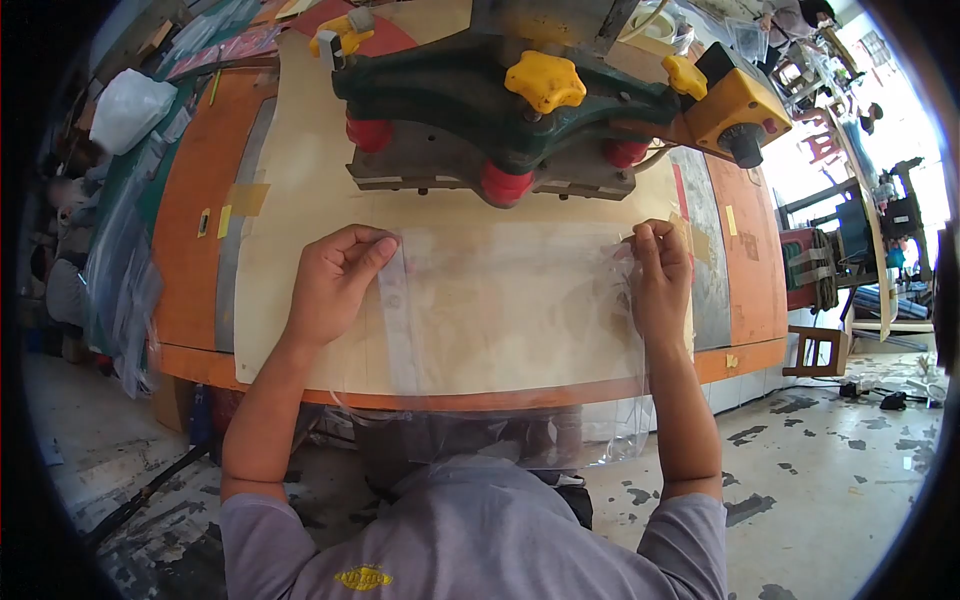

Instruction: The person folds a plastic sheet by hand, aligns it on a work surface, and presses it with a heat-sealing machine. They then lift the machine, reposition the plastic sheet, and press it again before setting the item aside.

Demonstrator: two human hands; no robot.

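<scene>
A clear plastic sheet (510,310) with a whitish strip along its left side is stretched between my two hands. Its lower part hangs past the table's front edge. My left hand (345,270) pinches the top left corner between thumb and fingers. At the top right corner, my right hand (660,270) is closed on the sheet in the same way. Beyond the sheet's upper edge stands a dark green machine head (430,95) with yellow star knobs (545,82), red round feet (507,184) and a metal plate (400,168) below it.
The pale board (270,290) lies on an orange table (185,250). A yellow control box (738,112) with a black knob sits at the machine's right. Clear plastic sheets (120,270) and a white bag (132,110) are at the left. A wooden frame (818,352) stands at the right.
</scene>
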